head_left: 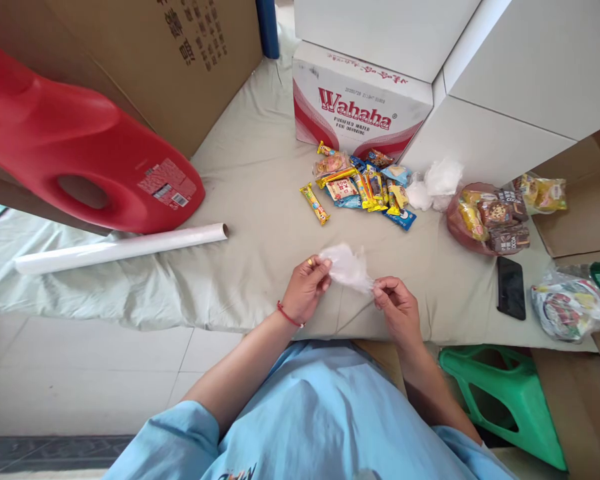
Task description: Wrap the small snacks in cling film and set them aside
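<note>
A thin, whitish see-through plastic bag (347,268) is stretched between my two hands above the cloth. My left hand (307,283), with a ring and a red bracelet, pinches its left end. At its right end, the fingers of my right hand (396,303) are closed on the bag's tip. Beyond the hands lies a pile of wrapped snacks (365,187), with one yellow snack bar (315,203) a little apart on the left. Beside the pile sit crumpled white plastic bags (437,183). A reddish bowl (455,230) holds several more packaged snacks.
A Wahaha carton (363,110) stands behind the snacks. On the left are a large red jug (130,153) and a white roll (125,248). To the right lie a black phone (511,288) and a filled plastic bag (570,307); a green stool (510,400) stands below.
</note>
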Available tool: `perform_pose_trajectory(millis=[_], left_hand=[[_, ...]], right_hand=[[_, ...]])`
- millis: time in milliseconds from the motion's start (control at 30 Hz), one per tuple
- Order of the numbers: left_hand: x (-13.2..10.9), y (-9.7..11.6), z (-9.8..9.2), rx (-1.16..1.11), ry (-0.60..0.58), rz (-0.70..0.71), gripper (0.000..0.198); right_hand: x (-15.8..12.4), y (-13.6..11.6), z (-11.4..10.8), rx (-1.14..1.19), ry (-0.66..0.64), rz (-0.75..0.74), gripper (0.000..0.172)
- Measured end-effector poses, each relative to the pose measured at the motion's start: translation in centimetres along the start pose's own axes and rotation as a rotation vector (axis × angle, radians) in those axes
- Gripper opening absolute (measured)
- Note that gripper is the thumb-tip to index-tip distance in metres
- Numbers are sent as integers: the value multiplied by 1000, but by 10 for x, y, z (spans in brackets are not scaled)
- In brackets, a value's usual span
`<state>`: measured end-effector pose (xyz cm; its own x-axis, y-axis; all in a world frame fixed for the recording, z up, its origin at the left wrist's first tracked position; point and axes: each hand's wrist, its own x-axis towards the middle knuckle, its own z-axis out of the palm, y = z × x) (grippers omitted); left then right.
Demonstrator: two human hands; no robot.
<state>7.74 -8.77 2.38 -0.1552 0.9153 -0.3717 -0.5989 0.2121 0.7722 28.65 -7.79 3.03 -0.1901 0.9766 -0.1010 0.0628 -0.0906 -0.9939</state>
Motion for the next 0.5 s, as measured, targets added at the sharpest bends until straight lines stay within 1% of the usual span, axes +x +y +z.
perform_pose_trajectory(millis=[100, 167, 200, 267, 333, 367, 400, 433, 500], left_hand=[[0, 3, -1, -76, -8, -3, 51], [-2, 3, -1, -63, -24, 0, 49], [-3, 3, 0, -47, -32, 3, 49], [-5, 1, -1, -2, -58, 4, 48], [-5, -1, -1, 46, -73, 10, 47], [-6, -2, -2, 72, -58, 28, 47], [-6, -4, -2, 102, -17, 63, 50], [-7, -5, -3, 139, 44, 113, 53], [-11, -7, -2, 235, 165, 231, 60]], right_hand=[[4, 8, -3, -12, -8, 82, 24], [6, 10, -7, -92, -37, 52, 25], [7, 9, -8, -150, -49, -4, 26], [8, 5, -11, -283, -95, -163, 29], [9, -1, -11, -391, -175, -321, 22], [10, -3, -10, -426, -207, -375, 15], [10, -5, -8, -452, -218, -405, 10], [11, -6, -5, -477, -210, -415, 10], [12, -6, 1, -541, -159, -413, 14]])
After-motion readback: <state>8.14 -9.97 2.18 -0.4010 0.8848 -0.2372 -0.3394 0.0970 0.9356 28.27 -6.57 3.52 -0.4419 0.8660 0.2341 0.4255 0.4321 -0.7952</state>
